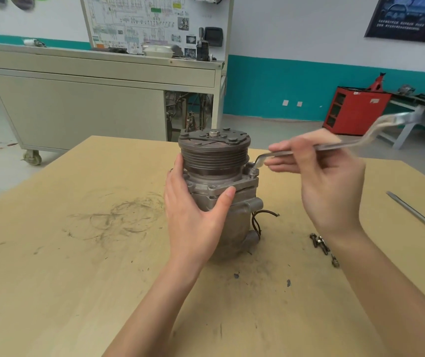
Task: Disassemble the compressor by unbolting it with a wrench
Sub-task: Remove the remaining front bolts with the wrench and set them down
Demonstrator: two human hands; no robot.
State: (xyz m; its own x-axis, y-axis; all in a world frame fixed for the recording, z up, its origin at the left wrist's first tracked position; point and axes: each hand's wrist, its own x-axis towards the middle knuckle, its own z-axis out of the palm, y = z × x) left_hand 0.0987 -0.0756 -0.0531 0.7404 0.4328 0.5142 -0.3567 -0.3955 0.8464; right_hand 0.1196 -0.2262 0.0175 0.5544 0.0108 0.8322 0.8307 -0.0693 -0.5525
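Note:
A grey metal compressor (219, 181) stands upright on the wooden table (77, 266), its ribbed pulley on top. My left hand (193, 215) wraps around its body from the near left side, thumb across the front flange. My right hand (322, 181) holds the shaft of a long offset ring wrench (355, 141). The wrench's ring end sits on a bolt (253, 171) at the right corner of the flange, under the pulley. The far end of the wrench is blurred.
Three loose bolts (322, 244) lie on the table right of the compressor, near my right forearm. A long metal bar (420, 217) lies at the table's right edge. Black wires (263, 217) stick out of the compressor. A grey cabinet and red cart stand beyond.

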